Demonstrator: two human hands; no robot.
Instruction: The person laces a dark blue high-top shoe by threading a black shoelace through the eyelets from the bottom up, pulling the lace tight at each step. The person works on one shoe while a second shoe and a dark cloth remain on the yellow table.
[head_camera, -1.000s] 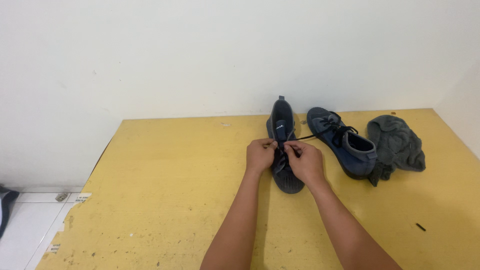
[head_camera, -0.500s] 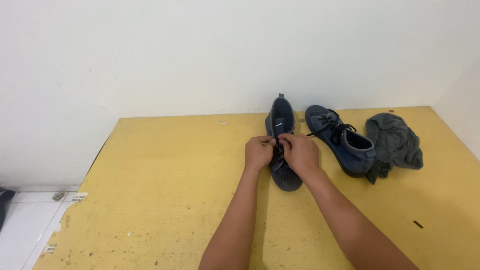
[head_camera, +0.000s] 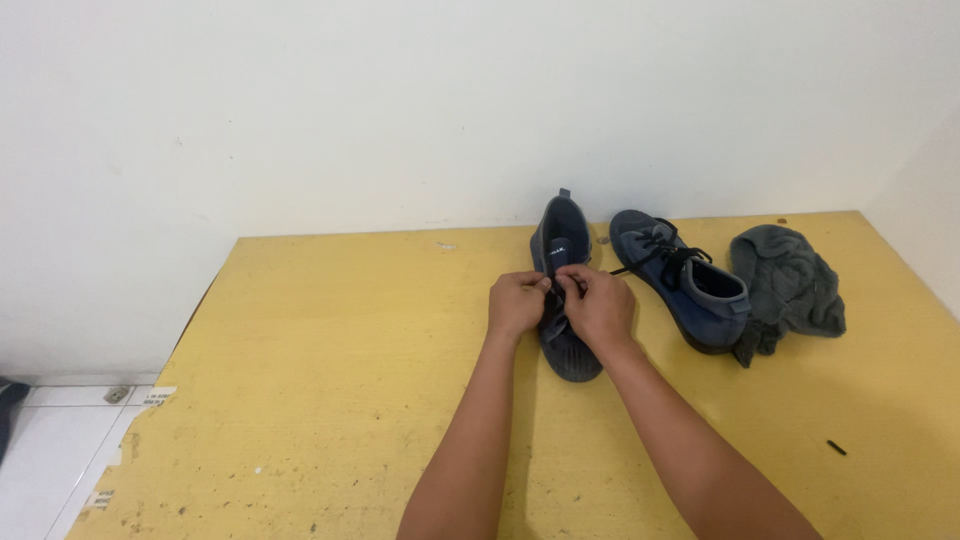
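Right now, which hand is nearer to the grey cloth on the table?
Right. The right hand pinches the lace over the dark blue shoe, on the side facing the grey cloth, with the second shoe between them. The left hand sits farther away.

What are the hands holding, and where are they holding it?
Both hands, left hand and right hand, pinch the dark laces over the middle of the dark blue fabric shoe.
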